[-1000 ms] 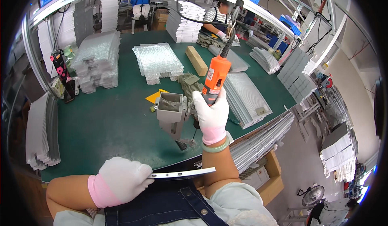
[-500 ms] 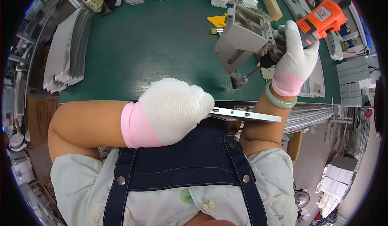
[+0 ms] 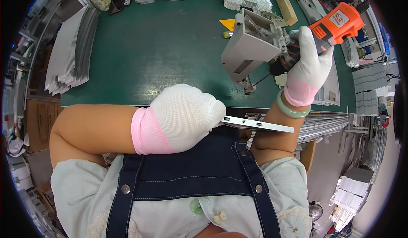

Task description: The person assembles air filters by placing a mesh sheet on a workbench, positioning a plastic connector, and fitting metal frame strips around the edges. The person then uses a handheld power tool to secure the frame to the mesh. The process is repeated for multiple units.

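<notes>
Gripping orange screwdriver (image 3: 329,31), red-printed white label (image 3: 339,19), right hand (image 3: 311,68)

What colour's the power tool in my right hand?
The power tool is orange with a dark front, clearest in the head view.

Grey panels (image 3: 70,53) on green table (image 3: 140,46)

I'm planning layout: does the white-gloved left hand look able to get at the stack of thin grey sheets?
Probably not freely: the left hand holds a narrow white strip, though only green tabletop lies between hand and grey sheets.
</notes>
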### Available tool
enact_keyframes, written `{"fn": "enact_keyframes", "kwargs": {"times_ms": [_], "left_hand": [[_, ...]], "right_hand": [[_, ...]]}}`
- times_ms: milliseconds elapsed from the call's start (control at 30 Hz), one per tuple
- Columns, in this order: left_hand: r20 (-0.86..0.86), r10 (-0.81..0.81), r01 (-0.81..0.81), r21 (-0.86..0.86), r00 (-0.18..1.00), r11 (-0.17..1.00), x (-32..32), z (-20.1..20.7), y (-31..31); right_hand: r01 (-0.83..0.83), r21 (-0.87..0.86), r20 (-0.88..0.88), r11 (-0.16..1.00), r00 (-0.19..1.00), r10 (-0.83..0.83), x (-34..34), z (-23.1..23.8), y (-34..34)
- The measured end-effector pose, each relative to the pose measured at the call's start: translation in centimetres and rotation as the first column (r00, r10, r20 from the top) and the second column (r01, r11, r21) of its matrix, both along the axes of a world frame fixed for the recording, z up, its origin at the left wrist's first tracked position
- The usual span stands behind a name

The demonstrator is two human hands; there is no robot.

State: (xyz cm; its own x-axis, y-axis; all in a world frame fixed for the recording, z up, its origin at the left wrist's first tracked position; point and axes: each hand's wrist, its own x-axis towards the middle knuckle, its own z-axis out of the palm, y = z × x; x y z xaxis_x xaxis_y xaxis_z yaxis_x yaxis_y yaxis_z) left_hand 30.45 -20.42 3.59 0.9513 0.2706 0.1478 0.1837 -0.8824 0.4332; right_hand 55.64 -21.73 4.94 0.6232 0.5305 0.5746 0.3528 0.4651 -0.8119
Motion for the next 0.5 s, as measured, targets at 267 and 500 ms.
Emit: {"fn": "enact_keyframes", "kwargs": {"times_ms": [267,500], "left_hand": [[0.059,-0.009,0.013,-0.056,0.998,0.998,0.8,0.7,1.4],[-0.044,0.065,-0.065,0.017,0.997,0.998,2.5,0.6,2.2]], "right_hand": [[-0.019,-0.108,0.017,0.994,1.000,0.021,0.5,3.5,-1.8],[-0.244,0.307,0.313,0.920,0.939,0.145,1.8,12.8,-2.4]]}}
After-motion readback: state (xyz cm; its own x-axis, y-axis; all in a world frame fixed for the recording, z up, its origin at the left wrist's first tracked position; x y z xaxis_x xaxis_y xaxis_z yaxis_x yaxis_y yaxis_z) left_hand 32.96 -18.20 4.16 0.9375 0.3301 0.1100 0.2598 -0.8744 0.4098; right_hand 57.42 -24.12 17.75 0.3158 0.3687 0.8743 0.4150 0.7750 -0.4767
